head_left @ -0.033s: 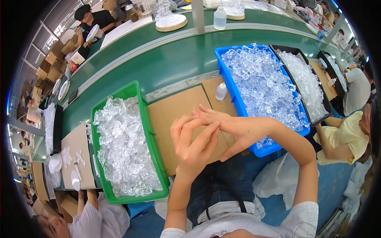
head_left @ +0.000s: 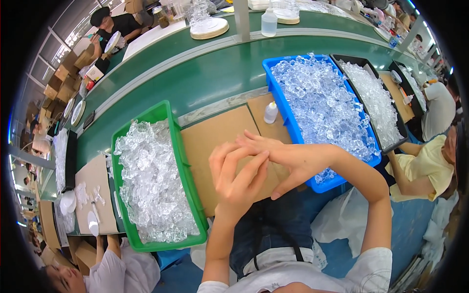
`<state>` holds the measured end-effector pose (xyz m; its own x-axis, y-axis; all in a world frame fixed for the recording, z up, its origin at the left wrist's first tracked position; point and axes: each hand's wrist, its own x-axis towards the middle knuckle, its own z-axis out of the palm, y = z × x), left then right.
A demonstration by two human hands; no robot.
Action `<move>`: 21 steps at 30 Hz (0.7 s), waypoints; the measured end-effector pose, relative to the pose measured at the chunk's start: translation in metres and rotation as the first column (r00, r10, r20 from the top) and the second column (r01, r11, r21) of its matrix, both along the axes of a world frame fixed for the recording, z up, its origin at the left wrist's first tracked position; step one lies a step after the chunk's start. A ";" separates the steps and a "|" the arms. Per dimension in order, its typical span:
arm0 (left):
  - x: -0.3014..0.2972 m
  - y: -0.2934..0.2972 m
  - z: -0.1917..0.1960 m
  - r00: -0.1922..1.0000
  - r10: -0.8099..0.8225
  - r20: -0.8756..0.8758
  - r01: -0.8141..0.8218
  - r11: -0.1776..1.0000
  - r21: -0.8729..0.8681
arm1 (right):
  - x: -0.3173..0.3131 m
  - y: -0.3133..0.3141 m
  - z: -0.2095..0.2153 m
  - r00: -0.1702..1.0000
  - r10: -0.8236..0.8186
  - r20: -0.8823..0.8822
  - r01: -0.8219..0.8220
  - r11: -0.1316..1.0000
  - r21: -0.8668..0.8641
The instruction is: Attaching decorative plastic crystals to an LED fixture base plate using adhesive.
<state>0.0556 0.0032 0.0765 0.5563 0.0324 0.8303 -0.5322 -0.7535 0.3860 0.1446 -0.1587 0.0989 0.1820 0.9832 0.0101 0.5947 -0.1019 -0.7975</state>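
Meeting over the cardboard [head_left: 222,132], my left hand [head_left: 233,178] and right hand [head_left: 288,155] touch. Left fingers bent against the right hand; from my remote view, cannot tell whether they grip anything. Right hand loose, thumb spread. Green bin [head_left: 181,168] of clear pieces [head_left: 154,180], left on table [head_left: 220,73]. Blue bin [head_left: 285,108], heaped with bluish pieces [head_left: 320,97], right. Small bottle [head_left: 270,113] stands beyond the hands.
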 end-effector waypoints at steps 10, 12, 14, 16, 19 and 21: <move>-0.011 -0.016 -0.011 0.999 -0.022 0.039 0.010 0.955 0.296 | -0.027 -0.018 -0.008 0.986 -0.107 -0.130 0.102 0.994 -0.046; -0.009 -0.017 -0.014 0.998 -0.034 0.051 0.017 0.953 0.303 | -0.030 -0.017 -0.009 0.972 -0.120 -0.203 0.116 0.993 -0.029; -0.009 -0.017 -0.019 0.997 -0.050 0.058 0.027 0.940 0.340 | -0.034 -0.019 -0.013 0.965 -0.144 -0.220 0.140 0.990 -0.034; -0.009 -0.020 -0.022 0.996 -0.063 0.066 0.034 0.926 0.375 | -0.037 -0.023 -0.014 0.958 -0.166 -0.236 0.161 0.986 -0.042; -0.007 -0.027 -0.022 0.993 -0.091 0.070 0.055 0.912 0.405 | -0.039 -0.031 -0.014 0.958 -0.191 -0.215 0.186 0.981 -0.046; -0.007 -0.035 -0.021 0.993 -0.118 0.018 0.102 0.915 0.390 | -0.038 -0.037 -0.015 0.971 -0.185 -0.151 0.174 0.981 -0.083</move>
